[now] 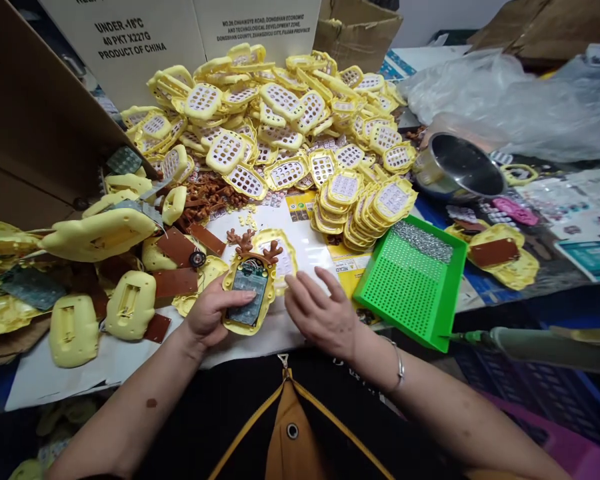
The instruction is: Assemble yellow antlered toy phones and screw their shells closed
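Crowding a worktable [307, 240], yellow keypad shells [283, 100] (heaped high); left hand [207, 313] grips antlered casing [253, 277], right hand [323, 313] beside it, fingers half-curled.

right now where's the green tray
In the head view, the green tray lies right of centre, just right of the right hand, beside the stacked yellow shells.

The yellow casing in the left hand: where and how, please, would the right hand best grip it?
Probably the right rim of the casing, the right hand coming from the right: that edge is uncovered, while the left hand grips opposite, thumb over the circuit board, and brown antlers jut from the top.
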The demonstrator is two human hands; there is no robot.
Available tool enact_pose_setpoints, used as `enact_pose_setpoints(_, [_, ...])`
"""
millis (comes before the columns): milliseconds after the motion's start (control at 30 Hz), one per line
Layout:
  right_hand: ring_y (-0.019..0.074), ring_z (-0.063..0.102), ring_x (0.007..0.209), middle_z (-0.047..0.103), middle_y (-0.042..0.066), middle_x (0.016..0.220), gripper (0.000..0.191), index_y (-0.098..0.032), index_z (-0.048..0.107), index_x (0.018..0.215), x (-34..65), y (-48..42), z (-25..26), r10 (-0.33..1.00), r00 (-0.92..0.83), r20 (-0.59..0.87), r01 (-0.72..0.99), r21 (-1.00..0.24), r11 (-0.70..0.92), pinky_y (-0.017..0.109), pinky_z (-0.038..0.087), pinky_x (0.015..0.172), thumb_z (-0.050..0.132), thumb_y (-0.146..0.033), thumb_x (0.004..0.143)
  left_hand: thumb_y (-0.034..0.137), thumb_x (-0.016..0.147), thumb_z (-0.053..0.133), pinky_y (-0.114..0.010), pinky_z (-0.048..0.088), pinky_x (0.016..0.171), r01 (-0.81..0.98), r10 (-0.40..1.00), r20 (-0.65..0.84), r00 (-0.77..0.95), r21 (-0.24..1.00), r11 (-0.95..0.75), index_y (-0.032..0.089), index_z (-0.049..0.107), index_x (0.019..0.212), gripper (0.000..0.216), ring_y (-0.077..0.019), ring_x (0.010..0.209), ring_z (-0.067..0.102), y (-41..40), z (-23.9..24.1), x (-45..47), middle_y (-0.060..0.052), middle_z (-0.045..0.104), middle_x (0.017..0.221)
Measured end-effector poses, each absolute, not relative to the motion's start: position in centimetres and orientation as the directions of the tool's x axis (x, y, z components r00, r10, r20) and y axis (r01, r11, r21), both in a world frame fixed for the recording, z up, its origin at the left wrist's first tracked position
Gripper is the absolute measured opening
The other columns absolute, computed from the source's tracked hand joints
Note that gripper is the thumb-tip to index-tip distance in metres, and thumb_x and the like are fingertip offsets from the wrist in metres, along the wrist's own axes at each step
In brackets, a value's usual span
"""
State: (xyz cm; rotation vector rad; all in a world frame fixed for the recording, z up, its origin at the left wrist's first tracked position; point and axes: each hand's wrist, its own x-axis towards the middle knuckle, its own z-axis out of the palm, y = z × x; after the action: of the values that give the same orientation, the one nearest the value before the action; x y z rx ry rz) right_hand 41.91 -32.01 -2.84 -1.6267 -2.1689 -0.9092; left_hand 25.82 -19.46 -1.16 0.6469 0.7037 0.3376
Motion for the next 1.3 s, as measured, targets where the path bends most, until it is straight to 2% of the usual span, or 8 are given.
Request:
enact_pose_setpoints(100, [0.0183, 0.055, 0.111, 0.068, 0.004, 0.112, 0.020, -0.022, 0.067, 0.094, 41.4, -33.3, -3.9, 0.674, -0.356, 0.647, 0.932, 0.191, 0.308, 0.040, 0.039, 0.104, 0.050, -0.013, 0.087, 0.011, 0.058, 0.078, -0.023, 0.056, 0.061, -0.030, 0.473, -0.466, 0.747, 0.688, 0.725, 0.010, 0.071, 0.083, 0.026, -0.0149, 0.061, 0.067, -19.8, -0.8, 25.2, -0.006, 0.072, 0.072])
enact_pose_setpoints(200, [0.0186, 0.054, 0.119, 0.060, 0.007, 0.126, 0.029, -0.026, 0.060, 0.115, 41.9, -34.0, -4.6, 0.694, -0.026, 0.719, 0.830, -0.371, 0.416, 0.039, 0.043, 0.104, 0.060, -0.022, 0.086, 0.015, 0.057, 0.078, -0.027, 0.057, 0.057, -0.004, 0.414, -0.428, 0.803, 0.691, 0.722, 0.008, 0.071, 0.082, 0.027, -0.0173, 0.056, 0.066, -20.3, -0.5, 24.1, -0.008, 0.072, 0.070])
enact_pose_setpoints(300, [0.0230, 0.052, 0.125, 0.051, 0.011, 0.138, 0.058, -0.030, 0.038, 0.139, 42.0, -33.9, -5.6, 0.926, 0.248, 0.283, 0.033, -0.958, 0.284, 0.044, 0.046, 0.101, 0.057, -0.048, 0.087, 0.017, 0.055, 0.077, -0.032, 0.058, 0.057, 0.016, 0.328, -0.399, 0.857, 0.655, 0.755, 0.007, 0.071, 0.089, 0.037, -0.0205, 0.057, 0.067, -20.7, -0.1, 23.5, -0.011, 0.073, 0.075])
enact_pose_setpoints(400, [0.0222, 0.058, 0.118, 0.057, 0.010, 0.133, 0.067, -0.030, 0.040, 0.138, 41.2, -33.3, -6.6, 0.998, -0.027, -0.048, -0.590, -0.805, -0.055, 0.044, 0.044, 0.102, 0.057, -0.062, 0.081, 0.016, 0.053, 0.076, -0.031, 0.057, 0.054, 0.042, 0.290, -0.402, 0.869, 0.643, 0.765, 0.007, 0.071, 0.088, 0.037, -0.0216, 0.057, 0.067, -21.0, 0.1, 23.7, -0.011, 0.072, 0.072])
enact_pose_setpoints(533, [0.0223, 0.060, 0.114, 0.059, 0.008, 0.131, 0.074, -0.029, 0.045, 0.133, 39.9, -32.8, -6.8, 0.989, -0.114, -0.094, -0.774, -0.615, -0.148, 0.043, 0.042, 0.104, 0.072, -0.057, 0.070, 0.014, 0.053, 0.076, -0.030, 0.056, 0.052, 0.056, 0.305, -0.437, 0.846, 0.642, 0.764, 0.008, 0.071, 0.082, 0.030, -0.0206, 0.054, 0.067, -21.3, 0.5, 24.6, -0.009, 0.071, 0.066])
enact_pose_setpoints(733, [0.0267, 0.063, 0.109, 0.061, 0.008, 0.129, 0.089, -0.030, 0.049, 0.127, 39.8, -32.8, -6.2, 0.984, -0.055, -0.168, -0.829, -0.542, -0.139, 0.045, 0.046, 0.100, 0.087, -0.050, 0.049, 0.013, 0.056, 0.076, -0.032, 0.057, 0.063, 0.038, 0.391, -0.469, 0.792, 0.677, 0.735, 0.008, 0.069, 0.091, 0.036, -0.0229, 0.064, 0.070, -21.5, 0.7, 25.1, -0.012, 0.073, 0.076])
enact_pose_setpoints(933, [0.0264, 0.065, 0.104, 0.070, 0.008, 0.110, 0.056, -0.021, 0.064, 0.101, 39.9, -32.0, -5.6, 0.976, 0.041, -0.216, -0.816, -0.570, -0.091, 0.043, 0.044, 0.103, 0.086, -0.042, 0.055, 0.048, 0.071, 0.069, -0.050, 0.048, 0.093, -0.170, 0.558, -0.410, 0.721, 0.677, 0.716, 0.016, 0.059, 0.122, 0.061, -0.0348, 0.111, 0.062, -21.0, 0.4, 25.1, -0.016, 0.067, 0.118])
enact_pose_setpoints(1300, [0.0224, 0.061, 0.110, 0.066, 0.008, 0.115, 0.066, -0.020, 0.055, 0.110, 37.1, -29.6, -5.9, 0.952, 0.155, -0.264, -0.712, -0.698, -0.077, 0.042, 0.044, 0.103, 0.087, -0.030, 0.054, 0.042, 0.074, 0.072, -0.033, 0.047, 0.097, -0.184, 0.833, -0.298, 0.467, 0.888, 0.421, 0.028, 0.051, 0.132, 0.063, -0.0238, 0.119, 0.057, -21.8, -0.7, 28.0, -0.005, 0.063, 0.128])
